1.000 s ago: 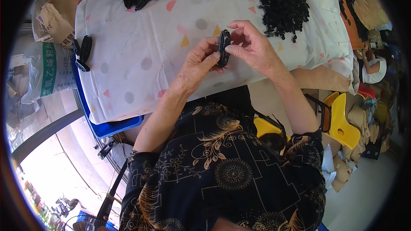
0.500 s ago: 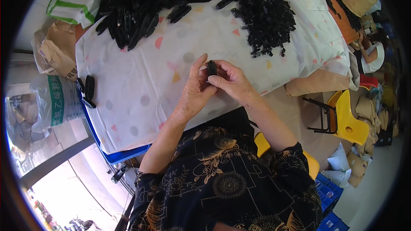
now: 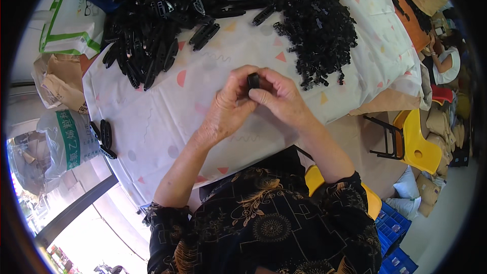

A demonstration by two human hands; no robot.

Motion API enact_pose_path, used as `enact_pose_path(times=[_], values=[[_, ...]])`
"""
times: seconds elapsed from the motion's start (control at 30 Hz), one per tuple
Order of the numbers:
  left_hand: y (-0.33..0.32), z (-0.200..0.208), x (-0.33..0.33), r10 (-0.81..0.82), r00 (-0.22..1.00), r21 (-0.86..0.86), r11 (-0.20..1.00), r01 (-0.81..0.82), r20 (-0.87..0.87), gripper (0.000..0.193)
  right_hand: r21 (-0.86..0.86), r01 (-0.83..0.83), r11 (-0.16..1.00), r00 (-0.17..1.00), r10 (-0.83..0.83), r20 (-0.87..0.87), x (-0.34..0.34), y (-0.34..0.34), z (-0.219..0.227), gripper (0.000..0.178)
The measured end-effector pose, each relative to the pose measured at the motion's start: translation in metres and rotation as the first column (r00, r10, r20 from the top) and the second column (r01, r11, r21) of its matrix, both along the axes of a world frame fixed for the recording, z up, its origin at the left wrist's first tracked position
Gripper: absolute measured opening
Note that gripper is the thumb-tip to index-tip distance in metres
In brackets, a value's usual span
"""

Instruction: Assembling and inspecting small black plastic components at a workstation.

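Over the near middle of the table, my two hands meet around a small, glossy black plastic piece point(image 3: 253, 80) that stands upright. My left hand point(image 3: 226, 105) is closed, its bent fingers and thumb against the piece's left side. My right hand point(image 3: 282, 99) grips the piece from the right, with the thumb pressed on its lower front. The fingers cover much of it, so its full shape is hidden. Beyond my hands lie a heap of long black plastic pieces point(image 3: 147, 45) and, to the right, a pile of small jagged black parts point(image 3: 322, 35).
A pale patterned cloth point(image 3: 152, 122) covers the table. A few black pieces point(image 3: 105, 134) lie at its left edge, near plastic and paper bags point(image 3: 66, 83). To the right stand a yellow chair point(image 3: 423, 144) and blue crates point(image 3: 393, 226); another person point(image 3: 446, 66) sits farther off.
My left index finger, raised before, has bent down to the black piece. The view has shifted, so the table's heaps appear lower; both hands stay together.
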State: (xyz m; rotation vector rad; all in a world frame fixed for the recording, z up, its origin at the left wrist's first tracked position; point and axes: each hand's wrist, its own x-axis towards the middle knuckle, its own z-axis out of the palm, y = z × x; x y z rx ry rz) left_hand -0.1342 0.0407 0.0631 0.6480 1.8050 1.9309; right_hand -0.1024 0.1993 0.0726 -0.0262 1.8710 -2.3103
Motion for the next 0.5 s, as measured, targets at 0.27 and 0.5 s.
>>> enact_pose_path(times=[0.27,0.5], values=[[0.063,0.002,-0.116,0.145,0.864,-0.394,0.845,-0.362,-0.483,0.015,0.763,0.646,0.020,0.751,0.167,-0.639,-0.088,0.066,0.004,0.016],[0.103,-0.011,-0.160,-0.220,0.607,-0.579,0.650,-0.493,-0.764,0.017,0.796,0.564,-0.220,0.808,0.347,-0.477,-0.104,0.068,-0.018,0.011]])
